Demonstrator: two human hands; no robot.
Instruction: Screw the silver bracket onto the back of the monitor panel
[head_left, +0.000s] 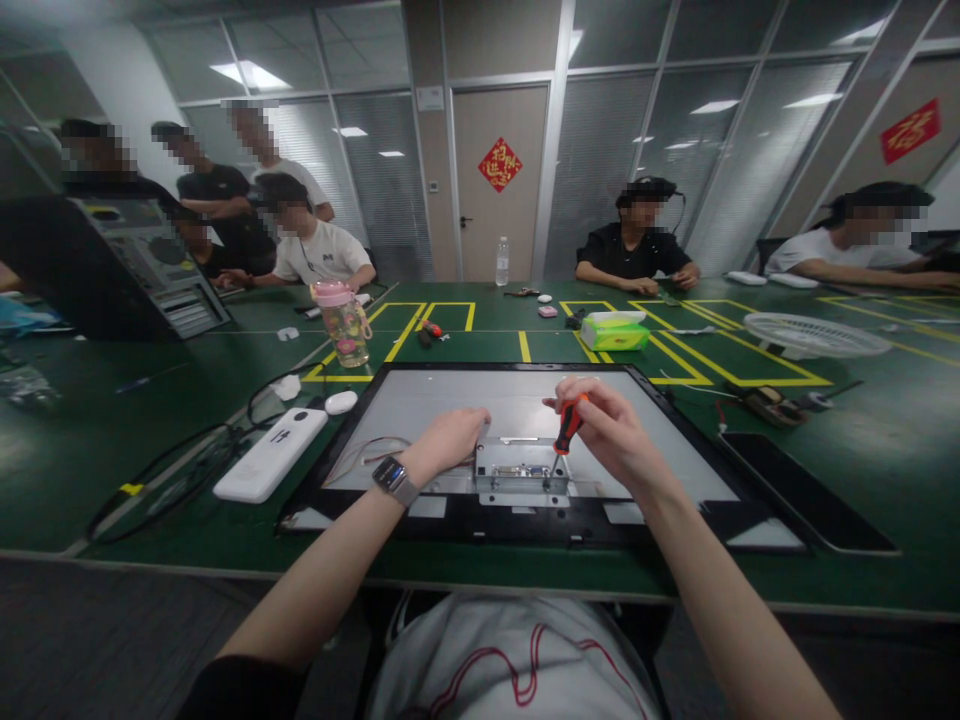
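A flat display panel [660,415] with a black frame lies on the table before me, its pale back facing up. On its near part stands a silver metal bracket [491,462] with connector ports along its front. My right hand [611,420] grips a red and black screwdriver [569,424] from above, its shaft slanting down to the bracket's right end; the exact tip contact is too small to tell. My left hand [450,440] is at the bracket's upper left edge with its fingers drawn together on it. Thin wires [375,452] run left of that hand.
Left of the panel lie a white power bank [271,455], a white earbud case [341,402] and black cables [161,480]. A pink-lidded bottle [343,325] stands behind them. A black tablet-like slab [799,485] lies right. Tissues [615,331] are beyond the panel; several people sit or stand across.
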